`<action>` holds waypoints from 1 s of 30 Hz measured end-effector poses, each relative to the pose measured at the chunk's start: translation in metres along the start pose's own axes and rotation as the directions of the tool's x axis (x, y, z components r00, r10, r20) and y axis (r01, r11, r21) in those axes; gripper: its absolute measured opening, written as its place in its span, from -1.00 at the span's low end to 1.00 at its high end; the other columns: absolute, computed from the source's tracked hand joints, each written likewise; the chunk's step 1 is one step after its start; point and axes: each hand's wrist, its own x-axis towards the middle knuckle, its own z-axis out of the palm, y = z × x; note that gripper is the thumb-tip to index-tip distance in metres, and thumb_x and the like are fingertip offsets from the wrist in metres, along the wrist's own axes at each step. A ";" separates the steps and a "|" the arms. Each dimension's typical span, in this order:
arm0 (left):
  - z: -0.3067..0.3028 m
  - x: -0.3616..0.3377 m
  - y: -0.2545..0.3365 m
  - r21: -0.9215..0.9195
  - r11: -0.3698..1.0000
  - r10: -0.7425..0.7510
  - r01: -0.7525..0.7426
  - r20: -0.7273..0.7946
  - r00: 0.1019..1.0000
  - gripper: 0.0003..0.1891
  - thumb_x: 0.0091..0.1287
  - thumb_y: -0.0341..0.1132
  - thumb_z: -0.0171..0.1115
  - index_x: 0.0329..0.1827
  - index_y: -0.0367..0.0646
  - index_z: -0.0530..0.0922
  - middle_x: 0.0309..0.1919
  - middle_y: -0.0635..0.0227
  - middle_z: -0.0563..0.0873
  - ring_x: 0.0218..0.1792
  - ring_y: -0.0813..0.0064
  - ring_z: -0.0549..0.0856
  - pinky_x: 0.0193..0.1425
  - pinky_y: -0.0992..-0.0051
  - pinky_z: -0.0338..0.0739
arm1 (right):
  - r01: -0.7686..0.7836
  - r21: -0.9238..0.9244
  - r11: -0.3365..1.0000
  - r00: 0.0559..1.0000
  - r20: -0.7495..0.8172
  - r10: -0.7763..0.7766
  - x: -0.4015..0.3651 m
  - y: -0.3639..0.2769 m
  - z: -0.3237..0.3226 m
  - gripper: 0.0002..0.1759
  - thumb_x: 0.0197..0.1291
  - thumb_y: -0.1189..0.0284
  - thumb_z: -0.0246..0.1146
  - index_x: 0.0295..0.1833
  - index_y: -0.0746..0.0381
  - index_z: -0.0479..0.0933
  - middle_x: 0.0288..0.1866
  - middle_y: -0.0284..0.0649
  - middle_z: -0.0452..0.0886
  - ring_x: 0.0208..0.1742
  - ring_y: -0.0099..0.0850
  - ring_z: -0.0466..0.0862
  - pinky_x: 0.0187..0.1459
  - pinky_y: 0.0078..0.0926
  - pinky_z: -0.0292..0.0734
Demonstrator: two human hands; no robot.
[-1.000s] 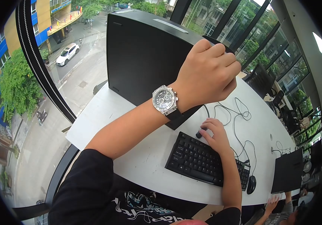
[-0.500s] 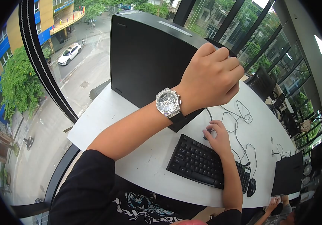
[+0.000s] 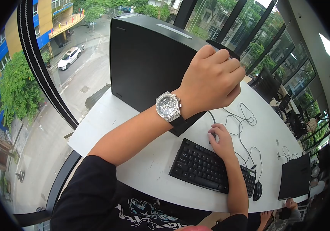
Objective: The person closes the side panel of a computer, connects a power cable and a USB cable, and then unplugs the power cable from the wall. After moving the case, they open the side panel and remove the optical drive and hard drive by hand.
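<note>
My left hand [image 3: 213, 79] is raised in a closed fist, its back toward me, in front of the right part of a large black computer case [image 3: 145, 61]. Nothing shows in the fist, though the palm is hidden. A wristwatch [image 3: 168, 105] with a silver, sparkling bezel and dark strap sits on that wrist, dial up. Farther down, my right hand [image 3: 222, 141] curls over a small dark computer mouse [image 3: 212, 137], mostly covered by the fingers. My right forearm crosses a black keyboard [image 3: 199, 165] and hides part of its right side.
The white desk [image 3: 142, 173] carries loose black cables [image 3: 245, 119] and a second black mouse [image 3: 257, 191] beside the keyboard. A black monitor-like panel [image 3: 295, 178] stands at right, near another person's hand [image 3: 290, 203]. Windows overlook a street with a white car [image 3: 69, 58].
The whole view has shifted slightly, so the case and raised fist appear a little farther left. Both hands keep their poses. The other person's hands at lower right have moved.
</note>
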 end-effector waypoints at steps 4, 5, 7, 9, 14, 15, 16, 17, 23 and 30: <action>0.000 0.000 0.000 0.003 1.000 0.004 -0.004 -0.003 1.000 -0.93 0.11 -0.38 0.37 -0.38 0.02 0.65 -0.41 0.60 0.71 -0.30 0.52 0.65 -0.15 0.40 0.37 | -0.022 0.048 0.999 1.000 -0.002 0.022 -0.001 0.000 0.000 -0.83 0.21 0.48 0.38 -0.10 0.29 0.66 0.18 -0.08 0.65 0.10 -0.04 0.69 0.14 -0.23 0.60; 0.000 0.000 -0.001 -0.003 1.000 0.007 -0.007 -0.001 1.000 -0.93 0.11 -0.38 0.37 -0.38 0.02 0.65 -0.41 0.60 0.71 -0.30 0.52 0.65 -0.15 0.40 0.37 | -0.027 0.051 0.998 1.000 -0.006 0.028 0.000 -0.001 0.000 -0.83 0.21 0.48 0.38 -0.10 0.29 0.66 0.18 -0.08 0.65 0.10 -0.04 0.69 0.14 -0.23 0.60; -0.002 0.002 0.002 0.003 1.000 0.017 -0.017 0.007 1.000 -0.93 0.11 -0.37 0.38 -0.36 0.03 0.66 -0.39 0.60 0.72 -0.30 0.52 0.66 -0.14 0.40 0.37 | 0.041 0.010 0.999 0.999 -0.023 -0.041 -0.001 0.002 0.000 -0.79 0.23 0.44 0.39 -0.06 0.29 0.66 0.17 -0.06 0.65 0.09 -0.03 0.70 0.14 -0.23 0.61; -0.002 0.001 0.005 0.002 1.000 0.011 -0.011 0.034 0.999 -0.90 0.10 -0.38 0.39 -0.35 0.05 0.68 -0.34 0.63 0.76 -0.30 0.51 0.66 -0.14 0.40 0.38 | 0.041 0.007 0.999 0.997 -0.064 -0.040 -0.003 0.004 0.001 -0.78 0.25 0.43 0.39 -0.05 0.30 0.65 0.17 -0.06 0.65 0.09 -0.03 0.70 0.14 -0.22 0.61; 0.010 0.001 0.004 0.050 0.995 0.091 -0.088 -0.070 0.993 -0.93 0.10 -0.36 0.40 -0.42 0.05 0.66 -0.43 0.63 0.71 -0.34 0.51 0.65 -0.16 0.39 0.39 | 0.038 0.018 0.999 0.995 -0.091 -0.037 -0.004 0.009 -0.010 -0.83 0.32 0.49 0.28 -0.02 0.30 0.65 0.15 -0.08 0.67 0.07 -0.03 0.70 0.13 -0.20 0.59; 0.008 0.002 0.002 0.064 0.992 0.110 -0.106 -0.061 0.992 -0.95 0.13 -0.36 0.39 -0.39 0.06 0.69 -0.40 0.64 0.73 -0.34 0.54 0.65 -0.17 0.42 0.38 | 0.075 0.045 0.996 0.992 -0.105 -0.070 -0.002 0.011 -0.010 -0.84 0.32 0.55 0.23 -0.03 0.30 0.65 0.14 -0.08 0.67 0.07 -0.03 0.69 0.13 -0.19 0.58; 0.007 0.004 0.002 0.048 0.993 0.114 -0.112 -0.060 0.992 -0.95 0.13 -0.36 0.39 -0.39 0.06 0.69 -0.40 0.64 0.73 -0.34 0.54 0.65 -0.17 0.42 0.38 | 0.061 0.045 0.997 0.992 -0.114 -0.055 -0.001 0.012 -0.010 -0.84 0.32 0.55 0.23 -0.03 0.30 0.65 0.14 -0.08 0.67 0.07 -0.03 0.69 0.13 -0.19 0.58; 0.007 0.005 0.001 0.054 0.992 0.115 -0.112 -0.067 0.991 -0.94 0.13 -0.36 0.39 -0.39 0.06 0.69 -0.41 0.65 0.73 -0.34 0.55 0.66 -0.18 0.42 0.38 | 0.072 0.037 0.997 0.983 -0.170 -0.065 0.000 0.014 -0.012 -0.79 0.28 0.62 0.17 -0.03 0.30 0.64 0.11 -0.08 0.68 0.07 -0.02 0.69 0.14 -0.19 0.58; -0.002 0.006 0.002 0.072 0.994 0.083 -0.086 0.048 0.995 -0.88 0.20 -0.40 0.40 -0.25 0.07 0.77 -0.24 0.68 0.84 -0.26 0.60 0.70 -0.15 0.47 0.36 | 0.018 -0.116 0.993 0.994 -0.103 -0.030 -0.006 0.034 -0.025 -0.66 0.10 0.72 0.11 -0.05 0.27 0.66 0.01 -0.11 0.73 0.17 -0.10 0.64 0.32 -0.15 0.46; 0.007 0.006 0.000 0.071 0.990 0.124 -0.119 -0.058 0.991 -0.93 0.14 -0.36 0.40 -0.34 0.09 0.72 -0.42 0.65 0.73 -0.34 0.56 0.66 -0.19 0.42 0.36 | 0.043 -0.334 0.941 0.997 0.076 -0.018 -0.011 0.046 -0.037 -0.78 0.20 0.58 0.25 -0.06 0.17 0.70 0.01 -0.23 0.74 0.25 -0.19 0.61 0.49 -0.03 0.30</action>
